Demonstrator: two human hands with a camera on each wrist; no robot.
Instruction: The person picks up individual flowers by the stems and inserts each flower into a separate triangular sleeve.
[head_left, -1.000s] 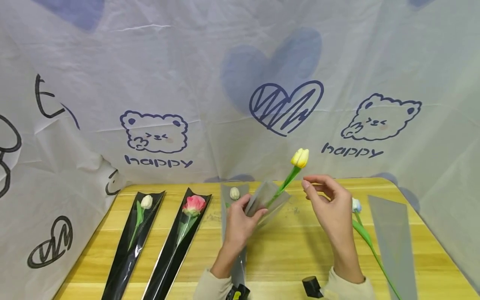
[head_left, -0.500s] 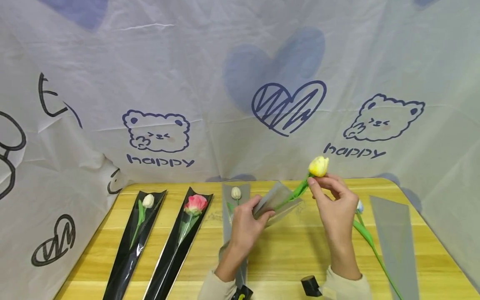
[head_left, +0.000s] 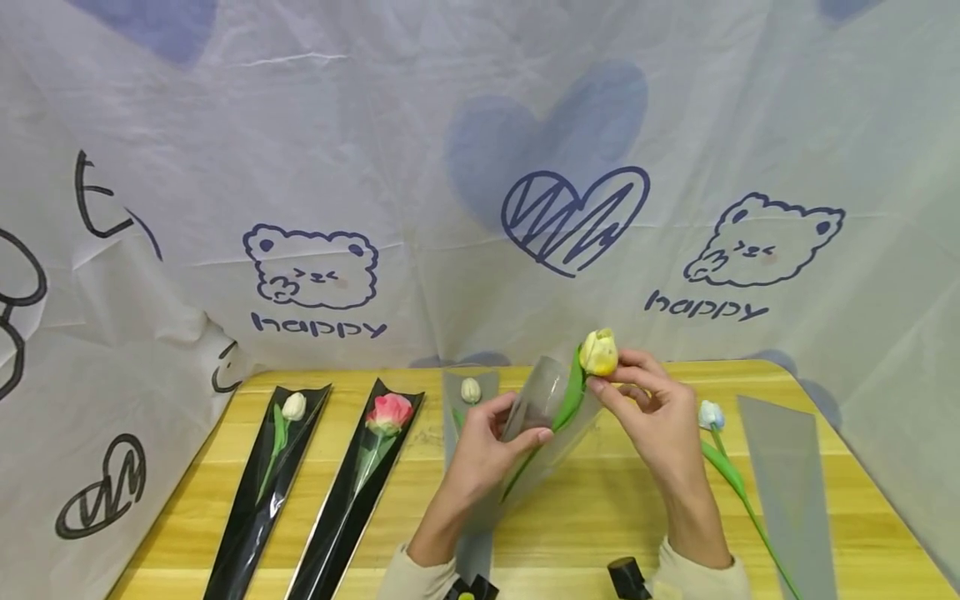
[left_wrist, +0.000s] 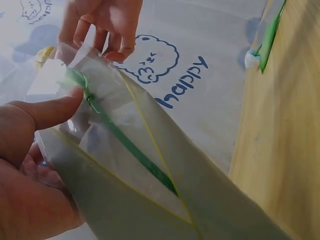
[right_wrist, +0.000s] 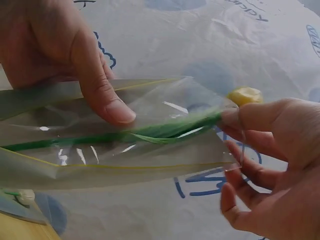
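A yellow tulip (head_left: 598,353) stands tilted above the table in the head view, its green stem running down inside a clear-fronted grey flower sleeve (head_left: 536,396). My left hand (head_left: 487,446) grips the sleeve near its mouth, thumb on the clear side. With finger and thumb, my right hand (head_left: 652,408) pinches the tulip just below its bloom. In the right wrist view the stem (right_wrist: 170,131) shows through the clear film, and the bloom (right_wrist: 246,95) sticks out past the sleeve's edge. The left wrist view shows the stem (left_wrist: 132,147) ending partway down the sleeve.
Left on the wooden table (head_left: 570,533) lie two black sleeves, one with a white tulip (head_left: 294,406), one with a pink flower (head_left: 388,413). A grey sleeve with another white tulip (head_left: 470,390) lies behind my left hand. At right are a blue-white tulip (head_left: 711,415) and a flat grey sleeve (head_left: 787,475).
My right hand, earlier apart from the yellow tulip, has taken hold of it below the bloom. The bloom has moved lower and sits closer to the sleeve's mouth.
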